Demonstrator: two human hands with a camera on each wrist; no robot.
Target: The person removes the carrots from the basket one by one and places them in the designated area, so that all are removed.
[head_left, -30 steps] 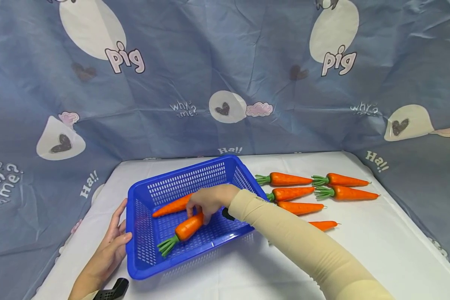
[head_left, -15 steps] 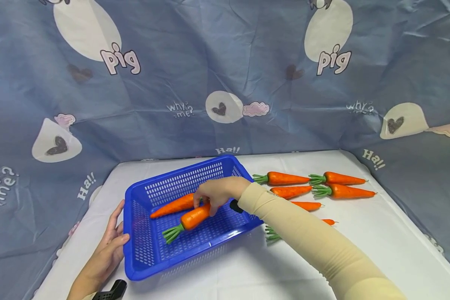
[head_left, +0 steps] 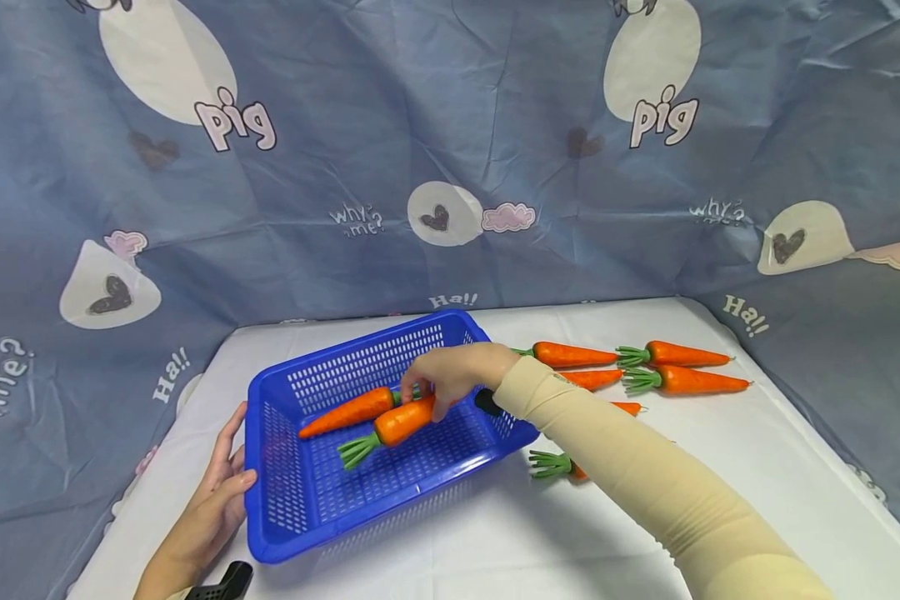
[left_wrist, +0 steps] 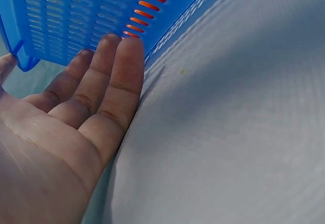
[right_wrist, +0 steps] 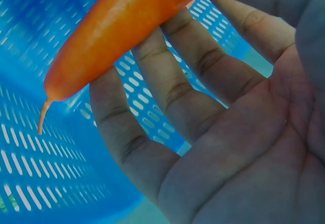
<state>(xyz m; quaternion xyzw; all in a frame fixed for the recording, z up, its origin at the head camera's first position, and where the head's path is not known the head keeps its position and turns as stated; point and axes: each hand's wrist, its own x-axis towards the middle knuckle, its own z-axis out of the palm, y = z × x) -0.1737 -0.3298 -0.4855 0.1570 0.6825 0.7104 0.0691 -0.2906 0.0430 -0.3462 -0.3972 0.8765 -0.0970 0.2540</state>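
Observation:
Inside the blue plastic basket (head_left: 375, 508), my right hand (head_left: 450, 375) holds a carrot (head_left: 405, 421) between thumb and fingers. Its green stalks point toward the basket's near left, and in the right wrist view the thin root tip of the carrot (right_wrist: 106, 36) hangs beyond the fingers (right_wrist: 167, 76). Another carrot (head_left: 348, 412) lies on the basket floor just behind, tip to the left. My left hand (head_left: 206, 504) rests against the basket's left end, fingers extended along the wall and thumb at the rim. In the left wrist view those fingers (left_wrist: 127, 76) are nearly straight.
Several more carrots (head_left: 690, 381) lie in rows on the white tablecloth (head_left: 735, 467) right of the basket, some partly hidden by my right sleeve (head_left: 630, 467). A blue printed curtain (head_left: 345, 275) hangs behind and along the sides of the table.
My right hand has drawn the held carrot to the right and slightly back within the basket, uncovering more of the carrot behind it. The left hand stays at the basket's end.

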